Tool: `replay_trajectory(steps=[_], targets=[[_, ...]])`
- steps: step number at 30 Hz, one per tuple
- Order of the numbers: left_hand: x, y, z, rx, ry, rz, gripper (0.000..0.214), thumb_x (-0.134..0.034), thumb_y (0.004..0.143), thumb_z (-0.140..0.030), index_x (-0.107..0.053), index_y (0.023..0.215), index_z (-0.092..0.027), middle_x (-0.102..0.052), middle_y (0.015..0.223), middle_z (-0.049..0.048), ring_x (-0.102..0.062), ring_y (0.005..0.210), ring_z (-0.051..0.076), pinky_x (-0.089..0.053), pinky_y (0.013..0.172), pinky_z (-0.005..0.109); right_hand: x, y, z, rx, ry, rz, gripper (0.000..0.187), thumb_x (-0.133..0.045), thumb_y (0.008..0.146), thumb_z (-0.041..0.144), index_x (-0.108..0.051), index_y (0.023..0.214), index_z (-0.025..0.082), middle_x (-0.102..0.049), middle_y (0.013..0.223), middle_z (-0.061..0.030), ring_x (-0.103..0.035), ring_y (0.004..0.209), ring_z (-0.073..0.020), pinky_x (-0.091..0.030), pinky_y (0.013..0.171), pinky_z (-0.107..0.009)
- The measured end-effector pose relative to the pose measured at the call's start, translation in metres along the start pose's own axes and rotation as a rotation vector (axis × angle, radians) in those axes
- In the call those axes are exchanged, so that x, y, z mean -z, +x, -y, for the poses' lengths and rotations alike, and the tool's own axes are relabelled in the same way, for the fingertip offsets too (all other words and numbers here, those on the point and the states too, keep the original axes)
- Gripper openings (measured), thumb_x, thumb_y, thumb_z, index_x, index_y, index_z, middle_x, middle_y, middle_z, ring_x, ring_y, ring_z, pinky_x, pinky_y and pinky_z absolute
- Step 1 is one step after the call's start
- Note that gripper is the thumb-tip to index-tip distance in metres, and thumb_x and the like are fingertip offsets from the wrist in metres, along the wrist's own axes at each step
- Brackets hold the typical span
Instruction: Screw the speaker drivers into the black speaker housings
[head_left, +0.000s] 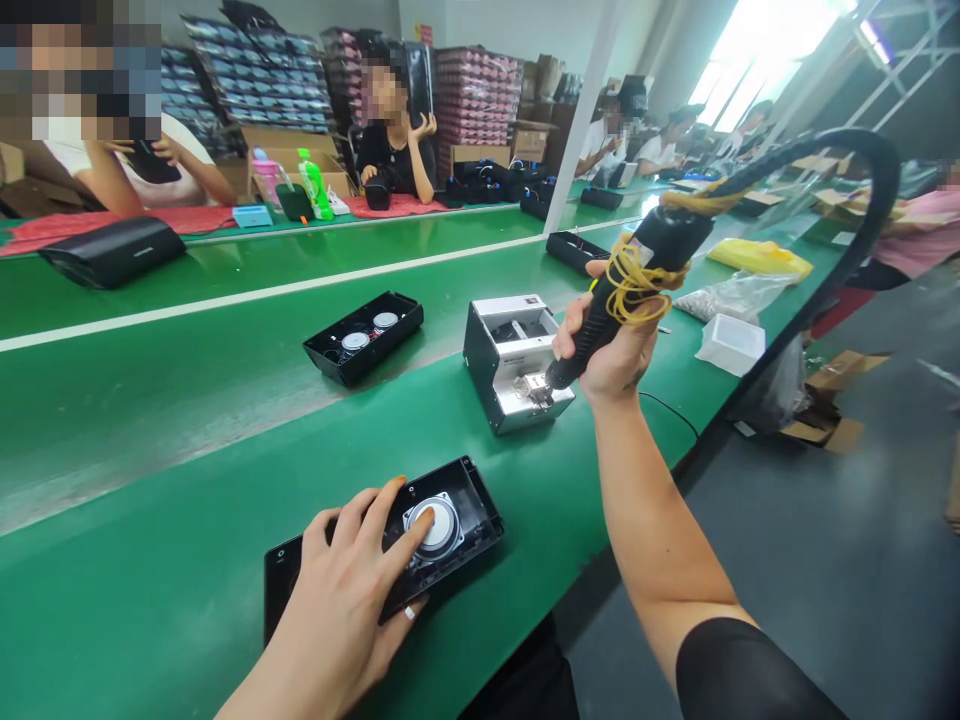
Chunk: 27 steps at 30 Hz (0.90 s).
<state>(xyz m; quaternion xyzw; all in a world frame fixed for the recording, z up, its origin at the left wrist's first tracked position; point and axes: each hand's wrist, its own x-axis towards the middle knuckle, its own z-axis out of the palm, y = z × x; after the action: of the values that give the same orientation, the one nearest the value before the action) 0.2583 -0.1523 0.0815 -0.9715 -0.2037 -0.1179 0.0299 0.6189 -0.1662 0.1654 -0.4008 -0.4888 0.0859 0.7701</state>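
My left hand (352, 570) lies over a black speaker housing (471, 487) on the near part of the bench. Its fingers reach across the housing, one fingertip rests on the round white-centred speaker (436, 528), and the thumb is at the near edge. The hand covers the left part of the housing. My right hand (611, 345) is wrapped round a black electric screwdriver (656, 250) with yellow bands round it and a thick black cable. The screwdriver points down, its lower end at the front of a silver and black screw feeder (510, 360); whether the tip touches a screw is hidden.
Another open housing with two speakers (364, 335) lies farther back. At the right are a white plastic box (731, 343) and a clear bag of small parts (731, 297). A closed black case (112, 250) stands far left. Co-workers sit across the bench.
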Motion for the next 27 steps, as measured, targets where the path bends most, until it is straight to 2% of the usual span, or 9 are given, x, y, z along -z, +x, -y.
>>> replay_trajectory(steps=[4, 9, 12, 14, 17, 19, 21, 24, 27], targets=[[0.002, 0.006, -0.002, -0.001, -0.023, -0.001, 0.068, -0.068, 0.083, -0.022, -0.059, 0.149, -0.035, -0.048, 0.162, 0.0206, -0.055, 0.136, 0.044, -0.049, 0.1, 0.065, 0.0, -0.001, 0.0, 0.008, 0.0, 0.002, 0.068, -0.059, 0.095, 0.09, -0.065, 0.122, 0.027, -0.052, 0.075, 0.0022, -0.049, 0.048, -0.0151, -0.042, 0.043, -0.027], [0.007, 0.007, -0.006, 0.055, -0.081, 0.03, 0.062, -0.072, 0.085, -0.028, -0.063, 0.146, -0.035, -0.05, 0.162, 0.0195, -0.055, 0.137, 0.044, -0.047, 0.102, 0.066, -0.006, -0.008, 0.001, 0.037, -0.008, -0.005, 0.07, -0.056, 0.097, 0.09, -0.071, 0.11, 0.023, -0.053, 0.071, 0.0015, -0.045, 0.043, -0.0122, -0.038, 0.038, -0.024], [0.009, 0.007, -0.007, 0.067, -0.088, 0.055, 0.063, -0.074, 0.086, -0.031, -0.062, 0.148, -0.035, -0.047, 0.164, 0.0188, -0.053, 0.139, 0.044, -0.045, 0.105, 0.067, -0.015, -0.014, 0.012, 0.011, 0.069, 0.009, 0.071, -0.059, 0.097, 0.089, -0.072, 0.117, 0.022, -0.054, 0.069, 0.0023, -0.045, 0.042, -0.0123, -0.038, 0.036, -0.023], [0.01, 0.007, -0.008, 0.068, -0.087, 0.063, 0.063, -0.074, 0.087, -0.032, -0.061, 0.149, -0.034, -0.047, 0.165, 0.019, -0.052, 0.139, 0.044, -0.045, 0.106, 0.068, -0.024, -0.016, 0.024, -0.011, 0.161, 0.012, 0.072, -0.063, 0.095, 0.088, -0.07, 0.126, 0.023, -0.052, 0.067, 0.0044, -0.042, 0.04, -0.0124, -0.035, 0.034, -0.022], [0.013, 0.007, -0.009, 0.066, -0.089, 0.075, 0.063, -0.073, 0.087, -0.031, -0.061, 0.149, -0.032, -0.045, 0.165, 0.0199, -0.051, 0.14, 0.045, -0.044, 0.107, 0.068, -0.045, -0.017, 0.047, -0.03, 0.262, 0.024, 0.066, -0.071, 0.095, 0.076, -0.065, 0.131, 0.022, -0.048, 0.067, 0.0063, -0.04, 0.041, -0.0138, -0.035, 0.032, -0.025], [0.015, 0.008, -0.009, 0.066, -0.092, 0.094, 0.063, -0.073, 0.087, -0.029, -0.061, 0.149, -0.032, -0.044, 0.166, 0.02, -0.05, 0.141, 0.044, -0.044, 0.107, 0.067, -0.063, -0.019, 0.059, -0.015, 0.337, 0.032, 0.062, -0.069, 0.097, 0.068, -0.059, 0.132, 0.018, -0.045, 0.068, 0.0078, -0.041, 0.043, -0.0141, -0.036, 0.031, -0.027], [0.017, 0.008, -0.009, 0.063, -0.089, 0.113, 0.063, -0.072, 0.088, -0.03, -0.06, 0.15, -0.032, -0.043, 0.167, 0.0198, -0.05, 0.141, 0.044, -0.044, 0.107, 0.067, -0.079, -0.024, 0.065, -0.073, 0.432, 0.076, 0.057, -0.063, 0.103, 0.066, -0.05, 0.131, 0.019, -0.046, 0.069, 0.0092, -0.04, 0.044, -0.0138, -0.038, 0.034, -0.026], [0.018, 0.009, -0.008, 0.061, -0.079, 0.131, 0.062, -0.071, 0.091, -0.032, -0.059, 0.151, -0.032, -0.041, 0.168, 0.0195, -0.049, 0.142, 0.045, -0.043, 0.108, 0.067, -0.096, -0.037, 0.057, -0.156, 0.521, 0.207, 0.067, -0.055, 0.102, 0.081, -0.044, 0.132, 0.022, -0.05, 0.07, 0.0103, -0.042, 0.044, -0.0132, -0.039, 0.037, -0.024], [0.018, 0.01, -0.007, 0.063, -0.085, 0.141, 0.062, -0.07, 0.092, -0.034, -0.057, 0.153, -0.032, -0.04, 0.169, 0.0187, -0.048, 0.142, 0.045, -0.042, 0.109, 0.067, -0.102, -0.053, 0.034, -0.154, 0.563, 0.247, 0.05, -0.051, 0.107, 0.073, -0.055, 0.117, 0.024, -0.056, 0.075, 0.0071, -0.048, 0.047, -0.0108, -0.037, 0.04, -0.022]])
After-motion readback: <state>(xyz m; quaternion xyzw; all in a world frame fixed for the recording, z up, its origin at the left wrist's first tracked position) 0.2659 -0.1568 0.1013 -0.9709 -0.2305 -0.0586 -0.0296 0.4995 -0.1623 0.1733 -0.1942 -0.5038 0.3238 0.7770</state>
